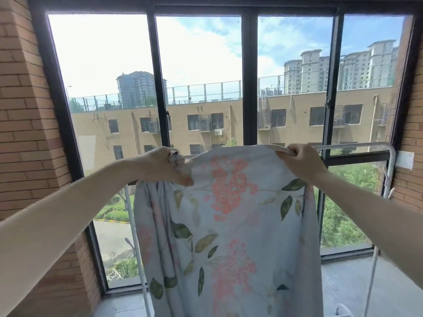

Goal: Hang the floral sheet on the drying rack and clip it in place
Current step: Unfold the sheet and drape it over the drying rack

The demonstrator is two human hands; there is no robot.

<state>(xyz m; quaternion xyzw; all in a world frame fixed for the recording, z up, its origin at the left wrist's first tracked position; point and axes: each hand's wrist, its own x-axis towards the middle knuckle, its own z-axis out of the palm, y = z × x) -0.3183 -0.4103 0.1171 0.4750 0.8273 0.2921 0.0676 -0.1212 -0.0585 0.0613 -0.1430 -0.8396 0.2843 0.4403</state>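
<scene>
The floral sheet (231,225), pale blue with pink blossoms and green leaves, hangs down in front of me at the height of the white drying rack's top rail (357,146). My left hand (164,165) grips a bunched part of the sheet's top edge at the left. My right hand (302,161) pinches the top hem at the right, close to the rail. The sheet hides most of the rail between my hands. The rack's right post (390,175) and a left leg (132,225) show beside the cloth. No clips are visible.
A large black-framed window (249,88) fills the wall right behind the rack. Brick walls stand at the left (27,133) and right (412,156). A grey sill or floor (343,282) lies below the window.
</scene>
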